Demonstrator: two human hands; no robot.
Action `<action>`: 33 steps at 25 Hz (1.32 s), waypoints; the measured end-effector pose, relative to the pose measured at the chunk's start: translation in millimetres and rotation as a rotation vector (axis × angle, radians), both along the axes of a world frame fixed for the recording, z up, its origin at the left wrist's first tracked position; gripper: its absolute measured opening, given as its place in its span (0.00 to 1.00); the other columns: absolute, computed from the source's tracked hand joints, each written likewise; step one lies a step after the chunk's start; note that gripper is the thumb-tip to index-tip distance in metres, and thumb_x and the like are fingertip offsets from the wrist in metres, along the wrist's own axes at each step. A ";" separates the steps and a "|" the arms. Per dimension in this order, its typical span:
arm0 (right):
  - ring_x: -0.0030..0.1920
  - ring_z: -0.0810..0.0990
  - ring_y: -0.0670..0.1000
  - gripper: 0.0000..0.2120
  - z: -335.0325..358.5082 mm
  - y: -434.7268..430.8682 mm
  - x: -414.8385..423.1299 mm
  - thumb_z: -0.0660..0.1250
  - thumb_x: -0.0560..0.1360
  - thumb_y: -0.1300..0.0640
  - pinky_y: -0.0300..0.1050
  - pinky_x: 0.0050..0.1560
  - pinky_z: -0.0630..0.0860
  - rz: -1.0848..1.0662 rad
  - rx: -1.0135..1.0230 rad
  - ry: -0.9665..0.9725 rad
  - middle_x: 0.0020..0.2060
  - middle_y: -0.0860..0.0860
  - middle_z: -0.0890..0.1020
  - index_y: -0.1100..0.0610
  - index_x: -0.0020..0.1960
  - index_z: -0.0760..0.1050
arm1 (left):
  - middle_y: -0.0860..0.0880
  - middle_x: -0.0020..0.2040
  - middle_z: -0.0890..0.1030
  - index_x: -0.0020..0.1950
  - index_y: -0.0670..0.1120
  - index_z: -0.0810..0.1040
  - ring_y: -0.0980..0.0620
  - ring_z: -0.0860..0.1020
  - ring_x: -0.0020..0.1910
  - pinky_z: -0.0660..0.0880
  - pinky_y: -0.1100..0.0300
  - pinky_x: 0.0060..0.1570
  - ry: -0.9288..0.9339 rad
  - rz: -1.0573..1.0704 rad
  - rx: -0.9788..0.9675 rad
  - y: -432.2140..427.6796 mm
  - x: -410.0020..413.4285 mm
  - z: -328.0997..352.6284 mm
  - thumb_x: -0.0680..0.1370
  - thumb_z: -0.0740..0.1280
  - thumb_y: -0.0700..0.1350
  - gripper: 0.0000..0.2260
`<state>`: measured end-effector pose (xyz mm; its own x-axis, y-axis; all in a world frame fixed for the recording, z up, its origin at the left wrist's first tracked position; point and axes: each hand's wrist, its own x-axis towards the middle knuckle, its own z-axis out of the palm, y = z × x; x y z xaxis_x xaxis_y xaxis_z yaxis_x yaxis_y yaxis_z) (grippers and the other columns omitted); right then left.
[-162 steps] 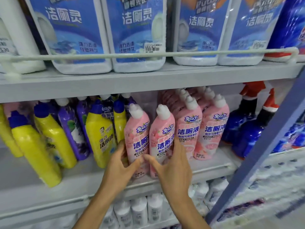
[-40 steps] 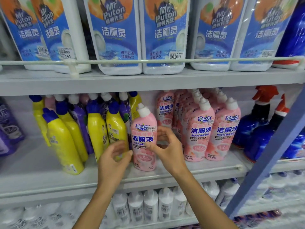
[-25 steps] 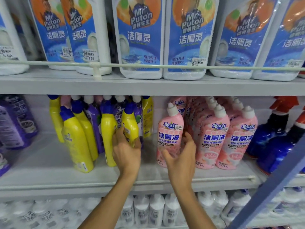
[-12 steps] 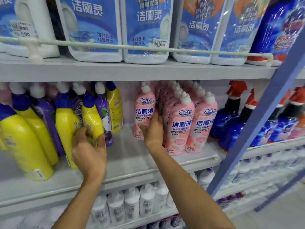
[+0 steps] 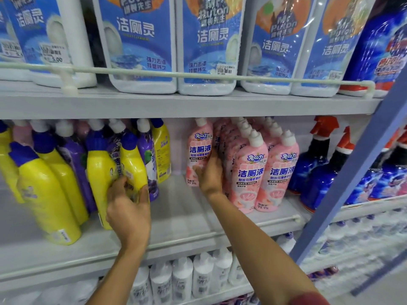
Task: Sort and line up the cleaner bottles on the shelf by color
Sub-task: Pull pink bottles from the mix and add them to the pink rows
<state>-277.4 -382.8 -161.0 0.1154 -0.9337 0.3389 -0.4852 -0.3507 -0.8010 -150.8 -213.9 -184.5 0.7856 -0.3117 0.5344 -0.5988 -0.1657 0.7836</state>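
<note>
On the middle shelf point(image 5: 180, 219), yellow bottles with blue caps point(image 5: 48, 194) and purple bottles point(image 5: 72, 164) stand mixed on the left. My left hand point(image 5: 127, 208) grips the base of a yellow bottle point(image 5: 132, 164) in the front row. To the right stands a block of pink bottles point(image 5: 253, 172). A single pink bottle point(image 5: 199, 150) stands deep on the shelf at the block's left side, and my right hand point(image 5: 210, 175) holds its lower right side.
Large white jugs with blue labels point(image 5: 141, 45) fill the upper shelf behind a white rail point(image 5: 198, 75). Dark blue spray bottles with red triggers point(image 5: 317, 159) stand right of the pink block. A blue upright post point(image 5: 352, 168) crosses the right. White bottles point(image 5: 182, 278) fill the lower shelf.
My right hand has pushed the single pink bottle back beside the pink block. My left hand left it and took hold of a yellow bottle. The view has moved closer.
</note>
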 end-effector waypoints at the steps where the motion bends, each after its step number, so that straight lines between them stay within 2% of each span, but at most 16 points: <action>1: 0.67 0.74 0.64 0.40 -0.4 -0.2 3.0 0.74 0.75 0.61 0.49 0.67 0.71 -0.029 -0.016 0.045 0.68 0.62 0.72 0.61 0.80 0.57 | 0.38 0.54 0.83 0.63 0.40 0.79 0.34 0.80 0.51 0.76 0.43 0.49 0.007 0.005 0.003 -0.1 -0.5 0.2 0.74 0.78 0.44 0.21; 3: 0.68 0.73 0.65 0.48 3.6 5.3 13.3 0.75 0.74 0.56 0.55 0.69 0.71 -0.080 -0.078 0.070 0.70 0.63 0.68 0.58 0.83 0.48 | 0.38 0.55 0.83 0.64 0.40 0.79 0.34 0.81 0.52 0.76 0.43 0.50 0.012 0.010 -0.002 0.1 -2.1 0.2 0.74 0.78 0.44 0.21; 6: 0.70 0.71 0.64 0.53 14.4 10.2 30.3 0.78 0.71 0.48 0.59 0.65 0.74 -0.178 -0.079 0.035 0.73 0.60 0.67 0.56 0.83 0.47 | 0.38 0.55 0.83 0.64 0.40 0.79 0.34 0.81 0.52 0.76 0.44 0.50 0.018 0.017 -0.005 -0.2 -3.9 1.9 0.74 0.78 0.44 0.20; 10: 0.67 0.75 0.63 0.47 12.2 0.6 29.1 0.79 0.70 0.49 0.57 0.60 0.76 -0.268 -0.112 0.058 0.70 0.59 0.71 0.56 0.80 0.55 | 0.38 0.54 0.83 0.63 0.39 0.79 0.35 0.80 0.51 0.75 0.45 0.50 0.029 0.025 -0.008 5.1 -7.4 3.0 0.75 0.77 0.43 0.19; 14: 0.69 0.73 0.63 0.45 5.6 -3.7 24.6 0.78 0.72 0.51 0.56 0.64 0.73 -0.250 -0.148 0.023 0.72 0.60 0.70 0.58 0.80 0.57 | 0.39 0.53 0.83 0.61 0.39 0.80 0.35 0.79 0.51 0.73 0.47 0.50 0.036 0.049 0.021 6.6 -10.9 1.8 0.76 0.77 0.43 0.16; 22: 0.73 0.70 0.63 0.43 1.6 -12.3 15.9 0.77 0.73 0.53 0.56 0.71 0.71 -0.185 -0.148 -0.091 0.73 0.61 0.70 0.59 0.80 0.58 | 0.39 0.53 0.83 0.60 0.39 0.80 0.35 0.80 0.51 0.75 0.46 0.50 0.052 0.030 0.015 6.8 -8.4 0.7 0.75 0.77 0.43 0.16; 26: 0.71 0.73 0.59 0.43 16.1 8.8 0.8 0.78 0.71 0.50 0.57 0.72 0.71 -0.011 -0.100 -0.261 0.71 0.59 0.73 0.60 0.79 0.62 | 0.42 0.61 0.81 0.64 0.42 0.79 0.39 0.78 0.61 0.74 0.47 0.59 0.078 0.040 -0.050 16.6 -24.7 18.8 0.75 0.77 0.43 0.19; 28: 0.70 0.74 0.52 0.40 31.3 37.4 -23.4 0.78 0.72 0.50 0.50 0.69 0.75 0.163 -0.054 -0.353 0.71 0.54 0.74 0.57 0.78 0.64 | 0.45 0.64 0.80 0.67 0.44 0.79 0.44 0.77 0.63 0.73 0.52 0.61 0.016 0.000 -0.122 21.7 -44.7 36.6 0.75 0.77 0.42 0.21; 30: 0.70 0.75 0.45 0.37 51.0 71.5 -61.4 0.78 0.74 0.51 0.42 0.68 0.76 0.345 0.024 -0.440 0.72 0.47 0.74 0.52 0.78 0.65 | 0.50 0.63 0.80 0.68 0.45 0.78 0.54 0.78 0.59 0.74 0.59 0.58 -0.007 -0.137 -0.178 19.5 -66.6 52.4 0.74 0.78 0.42 0.23; 31: 0.69 0.75 0.42 0.36 60.4 86.3 -84.8 0.78 0.74 0.53 0.40 0.66 0.77 0.391 0.047 -0.462 0.72 0.44 0.73 0.50 0.77 0.66 | 0.54 0.64 0.79 0.70 0.47 0.77 0.58 0.78 0.60 0.75 0.61 0.59 0.027 -0.239 -0.185 16.7 -78.1 60.7 0.74 0.78 0.44 0.25; 33: 0.68 0.76 0.39 0.35 75.9 106.7 -133.6 0.77 0.74 0.55 0.36 0.62 0.78 0.438 0.043 -0.489 0.72 0.41 0.74 0.49 0.77 0.67 | 0.58 0.66 0.79 0.72 0.52 0.76 0.61 0.78 0.64 0.75 0.62 0.62 0.134 -0.438 -0.167 5.1 -99.9 73.3 0.74 0.79 0.48 0.27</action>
<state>-411.0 -276.1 -85.2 0.3299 -0.8493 0.4121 0.1184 -0.3959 -0.9106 -250.7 -208.8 -111.2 0.6651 -0.5468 0.5085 -0.4759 0.2143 0.8530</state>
